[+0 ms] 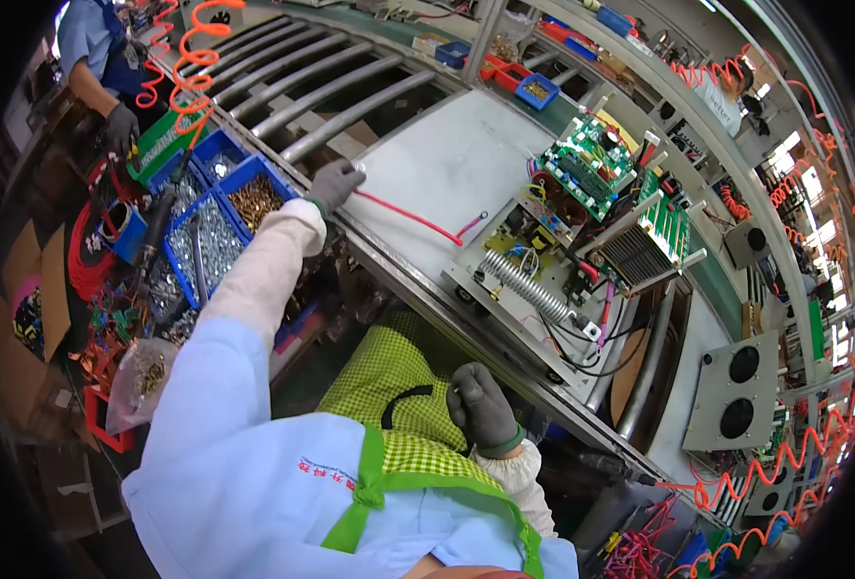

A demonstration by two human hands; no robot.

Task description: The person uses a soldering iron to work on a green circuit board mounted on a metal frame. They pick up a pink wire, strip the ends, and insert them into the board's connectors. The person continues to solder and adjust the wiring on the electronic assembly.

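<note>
My left hand (336, 185), in a grey glove, reaches out over the near edge of a pale metal work plate (447, 135). Its fingers are closed at one end of a red wire (408, 214), which lies across the plate toward a ring terminal (483, 214) at its far end. Near my lap, in front of the green checked apron (389, 372), my gloved right hand (482, 403) is curled closed, with nothing seen in it. Right of the wire sits an open electrical chassis (514, 289) with a coiled spring-like part (526, 287), green circuit boards (589, 166) and a finned heat sink (644, 246).
Blue bins of screws (205, 246) and brass-coloured fasteners (253, 201) stand at my left, beside a red cable coil (87, 246). Metal rollers (326, 92) run beyond the plate. A panel with two fans (736, 391) stands at right. Another person's gloved hand (121, 128) is at far left.
</note>
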